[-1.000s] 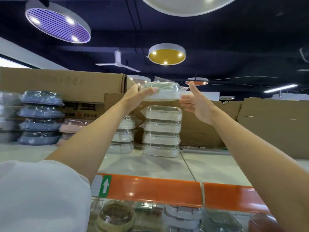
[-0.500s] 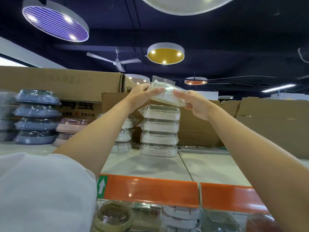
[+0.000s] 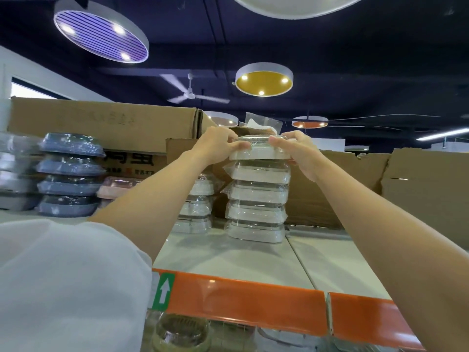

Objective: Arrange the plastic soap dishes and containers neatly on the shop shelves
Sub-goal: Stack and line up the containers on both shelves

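A white soap dish wrapped in clear plastic (image 3: 258,150) sits on top of a stack of like white dishes (image 3: 256,199) on the top shelf (image 3: 228,252). My left hand (image 3: 218,146) grips its left end, fingers curled over the top edge. My right hand (image 3: 294,151) holds the right end, fingers on top and thumb at the side. A shorter white stack (image 3: 196,207) stands behind my left forearm, partly hidden.
Blue-grey dishes (image 3: 69,174) are stacked at the far left, with pink ones (image 3: 116,189) beside them. Cardboard boxes (image 3: 101,123) line the back of the shelf. An orange rail (image 3: 241,298) edges the shelf front; more containers lie on the shelf below.
The dish came down from held in the air, tilted, to lying flat on top of the white stack. My right hand, first open beside it, now holds its right end.
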`<action>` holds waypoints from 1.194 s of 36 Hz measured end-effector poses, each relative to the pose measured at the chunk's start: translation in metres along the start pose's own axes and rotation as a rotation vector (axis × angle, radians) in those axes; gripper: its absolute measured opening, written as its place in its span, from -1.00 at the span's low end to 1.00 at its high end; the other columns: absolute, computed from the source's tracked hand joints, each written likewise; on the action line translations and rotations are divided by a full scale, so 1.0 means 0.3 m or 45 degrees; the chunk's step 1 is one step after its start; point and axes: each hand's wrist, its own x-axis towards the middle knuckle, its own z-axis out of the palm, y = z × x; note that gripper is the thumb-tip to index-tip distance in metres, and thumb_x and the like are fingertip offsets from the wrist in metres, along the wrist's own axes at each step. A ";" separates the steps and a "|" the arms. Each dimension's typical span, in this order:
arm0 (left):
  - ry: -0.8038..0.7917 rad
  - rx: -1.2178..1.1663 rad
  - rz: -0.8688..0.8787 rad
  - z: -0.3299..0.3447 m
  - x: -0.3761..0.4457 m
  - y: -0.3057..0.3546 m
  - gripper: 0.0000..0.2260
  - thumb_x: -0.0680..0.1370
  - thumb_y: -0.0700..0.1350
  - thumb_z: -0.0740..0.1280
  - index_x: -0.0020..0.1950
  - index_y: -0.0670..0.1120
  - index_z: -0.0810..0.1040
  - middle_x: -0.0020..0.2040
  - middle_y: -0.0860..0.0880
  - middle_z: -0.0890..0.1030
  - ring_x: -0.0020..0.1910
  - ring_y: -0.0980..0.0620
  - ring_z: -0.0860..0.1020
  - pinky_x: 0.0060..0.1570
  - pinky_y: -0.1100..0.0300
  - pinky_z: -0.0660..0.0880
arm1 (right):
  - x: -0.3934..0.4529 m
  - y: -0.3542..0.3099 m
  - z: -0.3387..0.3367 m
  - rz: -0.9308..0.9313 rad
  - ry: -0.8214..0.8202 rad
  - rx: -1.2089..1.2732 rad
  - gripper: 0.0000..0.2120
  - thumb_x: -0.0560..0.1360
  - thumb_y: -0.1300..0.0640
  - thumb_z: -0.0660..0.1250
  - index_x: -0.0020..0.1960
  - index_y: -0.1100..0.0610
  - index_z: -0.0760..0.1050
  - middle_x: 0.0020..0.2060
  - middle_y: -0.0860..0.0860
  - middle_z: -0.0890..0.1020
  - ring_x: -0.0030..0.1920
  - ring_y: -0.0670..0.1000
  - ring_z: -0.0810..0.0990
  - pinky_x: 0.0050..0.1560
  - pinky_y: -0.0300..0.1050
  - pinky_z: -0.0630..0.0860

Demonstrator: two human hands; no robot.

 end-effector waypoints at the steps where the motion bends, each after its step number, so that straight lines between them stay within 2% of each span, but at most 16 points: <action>1: 0.022 -0.004 0.009 0.007 0.006 0.000 -0.51 0.52 0.20 0.28 -0.01 -0.25 0.61 -0.07 -0.20 0.63 -0.07 -0.14 0.56 0.04 -0.01 0.46 | 0.002 -0.002 0.000 -0.002 0.022 -0.010 -0.46 0.46 -0.14 0.41 0.32 0.09 0.35 0.22 0.05 0.48 0.21 0.05 0.46 0.20 -0.04 0.44; 3: 0.036 -0.060 -0.002 0.023 0.014 -0.001 -0.62 0.53 0.15 0.30 0.08 -0.17 0.57 0.01 -0.15 0.61 0.03 -0.09 0.55 0.12 0.04 0.44 | 0.007 -0.002 -0.005 0.003 0.046 -0.031 -0.47 0.46 -0.14 0.41 0.31 0.09 0.36 0.22 0.04 0.48 0.21 0.03 0.45 0.14 -0.09 0.42; 5: 0.036 -0.122 -0.013 0.039 0.018 -0.002 -0.55 0.56 0.10 0.30 0.31 -0.17 0.48 0.20 -0.13 0.57 0.19 -0.05 0.51 0.11 0.17 0.38 | 0.006 0.001 -0.012 0.012 0.054 -0.043 -0.49 0.46 -0.13 0.41 0.29 0.10 0.37 0.20 0.03 0.49 0.19 0.02 0.46 0.12 -0.11 0.40; 7: 0.004 -0.130 -0.010 0.048 0.019 -0.010 -0.54 0.58 0.09 0.27 0.37 -0.18 0.43 0.25 -0.12 0.55 0.23 -0.03 0.49 0.11 0.22 0.35 | 0.005 0.013 -0.014 0.026 0.077 -0.066 -0.54 0.47 -0.11 0.40 0.23 0.12 0.39 0.16 0.02 0.50 0.17 0.01 0.46 0.11 -0.12 0.39; 9: -0.077 -0.095 -0.025 0.049 0.018 -0.017 -0.57 0.59 0.12 0.23 0.31 -0.16 0.47 0.15 -0.09 0.56 0.14 -0.01 0.49 0.07 0.20 0.35 | 0.006 0.024 -0.009 0.047 0.078 -0.079 -0.57 0.48 -0.12 0.39 0.19 0.13 0.43 0.14 0.02 0.53 0.16 0.01 0.48 0.09 -0.13 0.39; 11: -0.169 -0.021 -0.046 0.044 0.017 -0.025 -0.62 0.59 0.17 0.20 0.14 -0.13 0.52 -0.01 -0.10 0.52 -0.01 -0.02 0.47 -0.01 0.17 0.34 | 0.010 0.034 -0.001 0.052 0.069 -0.083 -0.51 0.47 -0.16 0.39 0.23 0.14 0.45 0.14 0.02 0.55 0.19 0.02 0.50 0.10 -0.12 0.41; 13: -0.226 -0.001 -0.076 0.044 0.021 -0.035 -0.54 0.57 0.22 0.18 -0.02 -0.18 0.56 -0.13 -0.10 0.51 -0.12 -0.03 0.48 -0.08 0.16 0.35 | 0.009 0.035 0.004 0.057 0.077 -0.085 -0.50 0.48 -0.16 0.37 0.25 0.15 0.42 0.15 0.01 0.53 0.18 0.01 0.48 0.10 -0.12 0.40; 15: -0.221 -0.016 -0.105 0.046 0.024 -0.042 -0.51 0.57 0.22 0.19 -0.29 -0.18 0.48 -0.34 -0.07 0.43 -0.33 0.02 0.42 -0.21 0.20 0.32 | 0.008 0.030 0.006 0.060 0.092 -0.098 -0.52 0.49 -0.14 0.36 0.25 0.15 0.38 0.14 0.01 0.50 0.14 0.00 0.46 0.08 -0.12 0.39; 17: -0.196 -0.030 -0.123 0.045 0.024 -0.037 -0.53 0.59 0.17 0.20 -0.39 -0.12 0.34 -0.44 -0.04 0.32 -0.44 0.06 0.32 -0.32 0.24 0.26 | 0.016 0.028 0.006 0.065 0.105 -0.114 -0.51 0.48 -0.16 0.37 0.24 0.13 0.36 0.15 0.02 0.48 0.14 -0.01 0.46 0.06 -0.11 0.41; 21: -0.183 -0.065 -0.107 0.052 0.029 -0.028 -0.56 0.58 0.17 0.22 -0.33 -0.14 0.38 -0.39 -0.10 0.36 -0.38 0.01 0.34 -0.32 0.17 0.25 | 0.020 0.031 0.001 0.105 0.128 -0.094 -0.43 0.46 -0.18 0.39 0.27 0.12 0.26 0.15 0.02 0.41 0.13 -0.01 0.42 0.03 -0.12 0.39; 25: -0.197 -0.078 -0.109 0.059 0.030 -0.035 -0.62 0.57 0.16 0.22 -0.08 -0.16 0.54 -0.21 -0.16 0.45 -0.23 -0.02 0.41 -0.22 0.17 0.30 | 0.007 0.029 0.005 0.136 0.138 -0.058 -0.19 0.40 -0.22 0.42 0.43 0.23 0.21 0.24 0.03 0.41 0.22 0.01 0.40 0.08 -0.14 0.36; 28: -0.220 -0.038 -0.137 0.062 0.032 -0.035 -0.58 0.58 0.17 0.19 -0.21 -0.18 0.48 -0.31 -0.12 0.39 -0.34 0.03 0.34 -0.33 0.22 0.23 | -0.004 0.028 0.018 0.148 0.112 -0.052 -0.05 0.32 -0.32 0.42 0.47 0.22 0.19 0.36 0.10 0.42 0.32 0.08 0.41 0.14 -0.09 0.41; 30: -0.232 -0.009 -0.174 0.068 0.030 -0.031 -0.55 0.59 0.18 0.16 -0.34 -0.13 0.35 -0.38 -0.06 0.32 -0.39 0.05 0.30 -0.37 0.23 0.21 | -0.007 0.031 0.027 0.170 0.136 -0.063 -0.09 0.41 -0.27 0.38 0.51 0.22 0.10 0.41 0.11 0.35 0.38 0.12 0.35 0.25 -0.01 0.38; 32: -0.216 0.034 -0.213 0.078 0.025 -0.027 -0.52 0.59 0.19 0.14 -0.38 -0.12 0.29 -0.41 -0.04 0.31 -0.41 0.06 0.31 -0.39 0.21 0.22 | -0.003 0.035 0.033 0.195 0.163 -0.113 -0.10 0.45 -0.27 0.34 0.53 0.22 0.06 0.44 0.12 0.31 0.42 0.13 0.31 0.32 0.04 0.34; 40: -0.133 0.135 -0.240 0.091 -0.009 -0.018 -0.51 0.60 0.23 0.11 -0.37 -0.10 0.31 -0.40 -0.02 0.37 -0.40 0.04 0.36 -0.34 0.12 0.27 | -0.024 0.029 0.030 0.232 0.136 -0.139 -0.12 0.48 -0.29 0.27 0.55 0.22 0.05 0.49 0.13 0.25 0.46 0.17 0.25 0.36 0.10 0.30; 43: -0.142 0.131 -0.241 0.072 -0.030 -0.006 -0.53 0.61 0.19 0.11 -0.35 -0.10 0.34 -0.39 -0.03 0.39 -0.39 0.02 0.38 -0.33 0.14 0.30 | -0.042 0.023 0.017 0.232 0.101 -0.114 -0.18 0.47 -0.30 0.29 0.52 0.20 0.18 0.43 0.11 0.35 0.41 0.15 0.33 0.32 0.07 0.33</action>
